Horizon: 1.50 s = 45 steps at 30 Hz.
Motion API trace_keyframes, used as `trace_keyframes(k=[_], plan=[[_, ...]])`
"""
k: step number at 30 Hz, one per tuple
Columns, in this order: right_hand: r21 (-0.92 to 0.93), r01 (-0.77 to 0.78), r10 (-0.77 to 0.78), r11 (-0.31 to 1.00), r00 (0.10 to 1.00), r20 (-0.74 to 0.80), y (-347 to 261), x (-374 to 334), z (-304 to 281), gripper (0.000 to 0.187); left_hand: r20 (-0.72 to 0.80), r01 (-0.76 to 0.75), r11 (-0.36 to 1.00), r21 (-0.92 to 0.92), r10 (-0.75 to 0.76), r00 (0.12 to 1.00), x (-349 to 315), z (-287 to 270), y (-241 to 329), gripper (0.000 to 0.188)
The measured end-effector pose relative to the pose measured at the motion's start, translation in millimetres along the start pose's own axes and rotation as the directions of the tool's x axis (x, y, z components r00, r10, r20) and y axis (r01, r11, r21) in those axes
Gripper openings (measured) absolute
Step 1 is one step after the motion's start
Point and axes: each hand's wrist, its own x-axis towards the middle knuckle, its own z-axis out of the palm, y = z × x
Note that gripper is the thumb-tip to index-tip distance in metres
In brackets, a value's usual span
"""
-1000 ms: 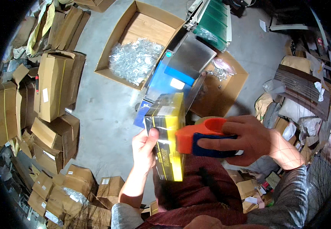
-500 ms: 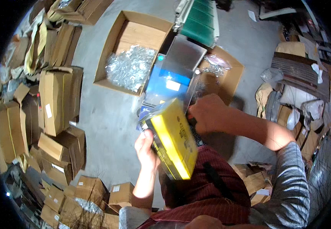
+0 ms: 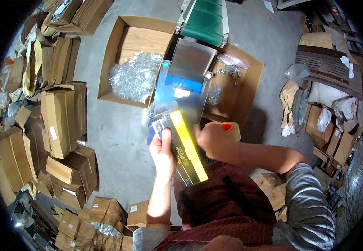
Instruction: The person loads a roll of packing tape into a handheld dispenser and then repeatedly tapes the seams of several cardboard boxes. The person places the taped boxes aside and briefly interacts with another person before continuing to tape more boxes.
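My left hand (image 3: 163, 152) grips a black and yellow box (image 3: 181, 146) by its left side, thumb on the upper face. The box is tilted, with clear plastic film (image 3: 164, 109) at its far end. Close to the box's right side, my right hand (image 3: 217, 142) is closed in a fist. A rounded yellowish roll with a red ring (image 3: 230, 127), seemingly a tape dispenser, shows just beyond its knuckles; most of it is hidden by the hand. Under and beyond the box stands a blue machine (image 3: 183, 85) with a metal top plate.
A green conveyor belt (image 3: 204, 23) adjoins the machine's far end. Left of it, an open carton (image 3: 141, 39) holds crumpled clear film; another open carton (image 3: 248, 90) stands at right. Stacked cartons (image 3: 60, 115) line the left. Bags and flattened cardboard (image 3: 325, 65) lie at right.
The box has turned so its black side faces up more and its yellow face less. My right hand has moved down slightly, and the red-ringed roll has come into view beside it.
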Motion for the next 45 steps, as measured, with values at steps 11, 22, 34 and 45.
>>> trace_keyframes(k=[11,22,34,45], plan=[[0.182,-0.387,0.406,0.904,0.911,-0.075,93.7,-39.6,-19.9,0.069,0.038,-0.065,0.086,0.994,0.284,0.958,151.9,30.8,-159.9,0.029],[0.294,0.070,0.049,0.953,0.925,-0.377,95.6,-49.1,-30.8,0.070,-0.041,-0.059,0.852,0.520,0.094,0.995,94.2,-14.5,-159.2,0.033],[0.346,0.219,-0.097,0.912,0.936,-0.338,50.7,-26.7,-57.7,0.067,0.416,0.384,0.917,-0.105,-0.310,0.855,53.5,-44.4,-113.3,0.020],[0.256,0.108,-0.039,0.961,0.965,-0.259,25.3,-12.1,-58.4,0.074,0.136,0.139,0.984,0.112,-0.154,0.979,60.2,-46.6,-112.5,0.018]])
